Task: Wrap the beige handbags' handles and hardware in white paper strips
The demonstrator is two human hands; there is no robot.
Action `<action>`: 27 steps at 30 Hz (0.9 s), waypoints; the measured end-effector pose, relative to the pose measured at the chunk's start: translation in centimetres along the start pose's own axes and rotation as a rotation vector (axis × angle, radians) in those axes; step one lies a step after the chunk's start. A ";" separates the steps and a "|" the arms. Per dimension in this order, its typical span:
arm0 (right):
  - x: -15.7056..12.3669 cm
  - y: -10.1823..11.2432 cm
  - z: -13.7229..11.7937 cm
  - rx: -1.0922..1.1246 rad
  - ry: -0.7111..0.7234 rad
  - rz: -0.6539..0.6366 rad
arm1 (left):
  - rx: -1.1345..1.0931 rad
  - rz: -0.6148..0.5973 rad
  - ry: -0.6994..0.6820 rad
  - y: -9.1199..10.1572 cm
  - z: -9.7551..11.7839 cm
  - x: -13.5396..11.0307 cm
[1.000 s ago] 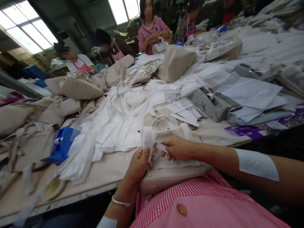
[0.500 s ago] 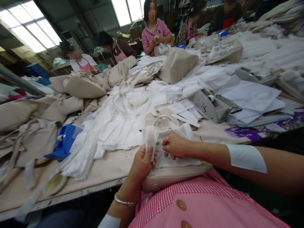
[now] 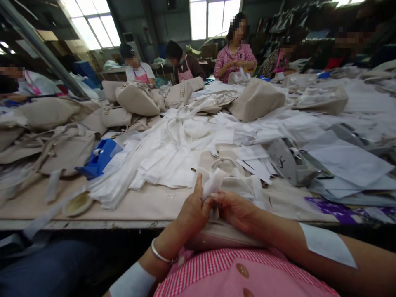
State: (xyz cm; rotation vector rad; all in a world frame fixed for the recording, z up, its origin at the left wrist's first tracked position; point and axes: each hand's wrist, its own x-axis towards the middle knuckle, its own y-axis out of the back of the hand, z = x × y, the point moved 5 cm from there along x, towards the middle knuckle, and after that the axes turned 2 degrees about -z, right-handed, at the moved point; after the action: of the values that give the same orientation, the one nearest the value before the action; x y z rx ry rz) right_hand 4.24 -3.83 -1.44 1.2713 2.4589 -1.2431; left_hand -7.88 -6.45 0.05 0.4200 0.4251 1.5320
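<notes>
A beige handbag [image 3: 224,237] lies at the table edge against my apron, partly hidden by my arms. White wrapping strip [image 3: 214,183], thin and soft, stands up between my hands above the bag. My left hand [image 3: 195,205] grips this strip with thumb and curled fingers, its index finger stretched upward along it. Fingers of my right hand [image 3: 235,209] are pinched at the strip's lower part, touching my left thumb. A pale curved bag handle [image 3: 227,163] rises just beyond. Exactly what the right fingertips hold is hidden.
Left of me stands a blue tape dispenser [image 3: 100,156], with a tape roll [image 3: 77,203] nearer the edge. A grey tape dispenser [image 3: 289,163] is at right, beside white sheets [image 3: 349,159]. Piled beige bags [image 3: 139,99] and several co-workers fill the far side.
My right hand has closed in on my left, and the strip now bends over to the right. My left index finger has straightened upward. The view has turned left.
</notes>
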 end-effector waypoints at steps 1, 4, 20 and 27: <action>0.1 0.0 0.3 0.015 0.006 0.054 | 0.032 0.003 -0.015 0.0 0.1 -0.1; 0.6 0.3 1.0 0.068 0.030 0.203 | 0.081 -0.021 -0.012 -0.2 0.3 -0.2; 0.9 0.1 1.9 0.232 0.087 0.215 | -0.264 -0.040 0.216 0.7 -1.0 -0.6; 2.8 0.0 2.8 0.163 0.051 -0.089 | -0.310 -0.229 0.141 0.5 -1.9 0.0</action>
State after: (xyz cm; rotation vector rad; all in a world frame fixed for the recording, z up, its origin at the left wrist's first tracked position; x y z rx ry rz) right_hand 1.68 -4.06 -4.50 1.2570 2.5203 -1.4779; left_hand -9.29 -6.46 -1.33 0.0198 0.3254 1.3788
